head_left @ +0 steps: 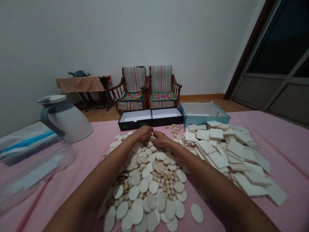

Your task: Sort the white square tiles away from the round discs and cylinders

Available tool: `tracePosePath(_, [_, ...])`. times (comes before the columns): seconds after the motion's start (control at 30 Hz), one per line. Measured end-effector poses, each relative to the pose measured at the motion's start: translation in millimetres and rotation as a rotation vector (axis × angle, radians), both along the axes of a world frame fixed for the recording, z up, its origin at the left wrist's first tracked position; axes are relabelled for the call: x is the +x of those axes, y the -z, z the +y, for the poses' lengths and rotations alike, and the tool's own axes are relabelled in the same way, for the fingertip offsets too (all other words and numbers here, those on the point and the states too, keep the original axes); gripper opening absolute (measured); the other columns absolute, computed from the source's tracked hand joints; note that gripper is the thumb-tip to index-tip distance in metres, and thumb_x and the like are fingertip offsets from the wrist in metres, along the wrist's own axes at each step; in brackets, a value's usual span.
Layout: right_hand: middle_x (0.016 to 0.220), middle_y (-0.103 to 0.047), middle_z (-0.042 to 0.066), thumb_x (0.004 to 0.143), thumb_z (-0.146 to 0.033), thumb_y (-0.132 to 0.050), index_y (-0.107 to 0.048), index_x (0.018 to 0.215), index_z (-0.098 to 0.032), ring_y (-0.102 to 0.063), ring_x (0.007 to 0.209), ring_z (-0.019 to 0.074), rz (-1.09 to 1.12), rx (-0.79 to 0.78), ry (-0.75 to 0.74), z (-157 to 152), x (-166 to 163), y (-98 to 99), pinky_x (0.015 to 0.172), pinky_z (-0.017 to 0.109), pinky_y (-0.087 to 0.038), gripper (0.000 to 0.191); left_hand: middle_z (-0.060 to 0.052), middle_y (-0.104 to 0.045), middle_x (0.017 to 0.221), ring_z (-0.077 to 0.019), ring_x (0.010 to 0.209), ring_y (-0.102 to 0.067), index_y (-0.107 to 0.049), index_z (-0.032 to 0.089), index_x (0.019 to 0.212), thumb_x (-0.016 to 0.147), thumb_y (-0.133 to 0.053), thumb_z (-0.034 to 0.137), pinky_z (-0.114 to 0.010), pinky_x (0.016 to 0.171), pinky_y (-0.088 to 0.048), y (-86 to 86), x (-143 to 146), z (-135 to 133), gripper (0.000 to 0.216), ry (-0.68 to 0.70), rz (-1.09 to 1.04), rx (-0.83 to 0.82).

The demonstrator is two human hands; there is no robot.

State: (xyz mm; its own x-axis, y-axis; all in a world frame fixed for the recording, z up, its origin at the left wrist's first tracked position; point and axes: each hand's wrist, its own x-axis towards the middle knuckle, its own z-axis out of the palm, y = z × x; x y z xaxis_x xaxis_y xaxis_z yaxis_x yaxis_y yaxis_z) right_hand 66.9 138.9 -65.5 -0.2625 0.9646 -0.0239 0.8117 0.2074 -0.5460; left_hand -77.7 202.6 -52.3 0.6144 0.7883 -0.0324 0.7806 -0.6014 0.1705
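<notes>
Both arms reach over a wide heap of pale round wooden discs (pixel 143 186) mixed with small wooden cubes (pixel 166 180). At the far end of the heap my left hand (pixel 143 133) is closed, its fingers curled down toward the discs. Close beside it on the right, my right hand (pixel 161 139) is closed too, its fingertips nearly meeting those of the left. A bit of pale wood shows between the fingertips, too small to name. What either hand grips is hidden.
Square wooden tiles (pixel 235 149) are piled on the right. Behind the heap stand a black open box (pixel 135 125) and a light-blue open box (pixel 200 120). A grey jug (pixel 74 124) and a clear plastic tray (pixel 36 175) are at left on the pink cloth (pixel 277 129).
</notes>
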Motion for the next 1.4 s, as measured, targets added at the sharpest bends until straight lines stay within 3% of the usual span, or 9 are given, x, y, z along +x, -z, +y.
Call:
tracePosePath(0.23, [0.122, -0.063, 0.016, 0.079, -0.014, -0.050, -0.055, 0.122, -0.014, -0.059, 0.110, 0.0302, -0.027, -0.002, -0.042, -44, -29, -20.8, 0.087, 0.041, -0.046, 0.043, -0.003, -0.064, 0.082, -0.0178, 0.079, -0.058, -0.061, 0.017, 0.081, 0.092, -0.026, 0.038, -0.026, 0.074, -0.045, -10.1, -31, -25, 0.042, 0.050, -0.168, -0.096])
tracePosePath(0.37, [0.126, -0.061, 0.013, 0.078, -0.013, -0.052, -0.055, 0.121, -0.017, -0.056, 0.115, 0.0279, -0.010, 0.023, -0.161, -73, -45, -33.3, 0.093, 0.040, -0.043, 0.043, -0.004, -0.063, 0.072, -0.0177, 0.070, -0.057, -0.061, 0.017, 0.074, 0.094, -0.021, 0.055, -0.026, 0.068, -0.045, -15.4, -53, -49, 0.059, 0.001, -0.193, -0.103])
tracePosePath(0.47, [0.130, -0.059, 0.012, 0.079, -0.016, -0.055, -0.054, 0.124, -0.018, -0.053, 0.119, 0.0252, 0.094, 0.105, -0.263, -92, -37, -36.7, 0.098, 0.040, -0.041, 0.045, -0.005, -0.068, 0.082, -0.0187, 0.078, -0.061, -0.066, 0.017, 0.084, 0.095, -0.023, 0.053, -0.027, 0.074, -0.046, -22.3, -66, -65, 0.057, -0.010, -0.211, -0.068])
tracePosePath(0.57, [0.125, -0.061, 0.012, 0.082, -0.016, -0.053, -0.055, 0.122, -0.016, -0.054, 0.117, 0.0217, 0.196, 0.237, -0.244, -108, -7, -33.3, 0.099, 0.037, -0.041, 0.040, -0.009, -0.070, 0.096, -0.0224, 0.090, -0.062, -0.067, 0.017, 0.093, 0.094, -0.034, 0.045, -0.033, 0.085, -0.046, -28.6, -65, -77, 0.043, -0.027, -0.231, 0.027])
tracePosePath(0.67, [0.116, -0.064, 0.010, 0.082, -0.015, -0.051, -0.059, 0.115, -0.017, -0.058, 0.108, 0.0199, 0.188, 0.329, -0.112, -119, 34, -23.0, 0.096, 0.035, -0.043, 0.034, -0.011, -0.068, 0.112, -0.0242, 0.105, -0.059, -0.065, 0.018, 0.105, 0.089, -0.048, 0.034, -0.036, 0.095, -0.042, -29.2, -39, -87, 0.028, 0.026, -0.240, 0.096])
tracePosePath(0.83, [0.105, -0.068, 0.009, 0.079, -0.014, -0.049, -0.064, 0.105, -0.019, -0.063, 0.092, 0.0205, 0.155, 0.376, 0.131, -136, 95, -5.4, 0.088, 0.036, -0.047, 0.030, -0.008, -0.068, 0.112, -0.0219, 0.109, -0.060, -0.066, 0.020, 0.109, 0.085, -0.054, 0.024, -0.034, 0.098, -0.043, -13.4, 43, -95, 0.026, 0.197, -0.189, 0.088])
tracePosePath(1.0, [0.098, -0.071, 0.008, 0.082, -0.021, -0.045, -0.065, 0.096, -0.020, -0.065, 0.082, 0.0198, 0.279, 0.513, 0.293, -146, 130, -6.6, 0.077, 0.034, -0.051, 0.025, -0.011, -0.068, 0.108, -0.0256, 0.105, -0.060, -0.067, 0.016, 0.101, 0.075, -0.063, 0.023, -0.035, 0.094, -0.045, 5.4, 110, -90, 0.027, 0.199, -0.120, 0.107])
tracePosePath(1.3, [0.091, -0.071, 0.007, 0.085, -0.023, -0.045, -0.066, 0.091, -0.019, -0.064, 0.078, 0.0184, 0.265, 0.577, 0.297, -145, 146, -8.7, 0.071, 0.030, -0.049, 0.022, -0.018, -0.060, 0.115, -0.0356, 0.109, -0.054, -0.064, 0.014, 0.104, 0.082, -0.053, 0.059, -0.047, 0.088, -0.047, 19.1, 146, -84, 0.052, 0.030, -0.036, 0.173])
tracePosePath(1.4, [0.089, -0.071, 0.006, 0.085, -0.022, -0.046, -0.066, 0.089, -0.020, -0.064, 0.079, 0.0184, 0.241, 0.580, 0.286, -145, 148, -8.5, 0.075, 0.030, -0.048, 0.021, -0.020, -0.056, 0.118, -0.0367, 0.112, -0.052, -0.059, 0.013, 0.111, 0.087, -0.049, 0.052, -0.050, 0.086, -0.047, 23.5, 150, -92, 0.047, -0.022, -0.032, 0.210])
